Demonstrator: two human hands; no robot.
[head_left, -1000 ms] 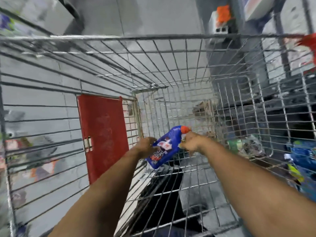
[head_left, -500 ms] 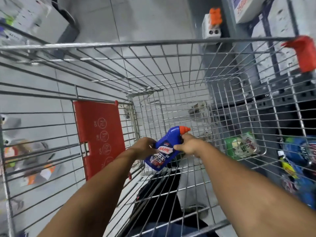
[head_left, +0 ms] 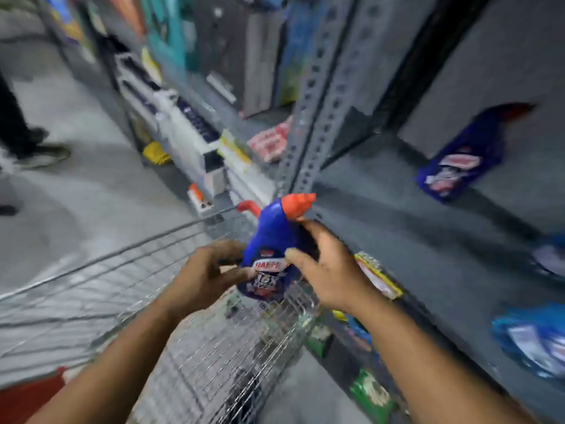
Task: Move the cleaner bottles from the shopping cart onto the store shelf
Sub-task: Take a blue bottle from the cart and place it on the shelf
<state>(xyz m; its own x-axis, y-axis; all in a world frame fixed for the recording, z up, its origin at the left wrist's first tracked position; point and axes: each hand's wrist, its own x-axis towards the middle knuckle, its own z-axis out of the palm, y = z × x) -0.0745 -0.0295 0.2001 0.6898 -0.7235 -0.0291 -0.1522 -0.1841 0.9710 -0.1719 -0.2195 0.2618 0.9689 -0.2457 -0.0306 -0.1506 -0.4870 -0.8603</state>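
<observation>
Two hands, left [head_left: 204, 272] and right [head_left: 328, 267], grip pressed on blue cleaner bottle [head_left: 270, 255] above cart [head_left: 195, 347]. Transfer step; next: stand it on shelf [head_left: 397, 215] beside shelved bottle [head_left: 461, 160].

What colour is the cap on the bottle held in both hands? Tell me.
Orange-red, on a blue bottle; the cap shows in the head view.

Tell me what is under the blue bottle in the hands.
Under the blue bottle, held between left hand and right hand, lies the wire cart, apparently bare there. The bottle's base is hidden behind its own body; blur obscures finer detail.
</observation>
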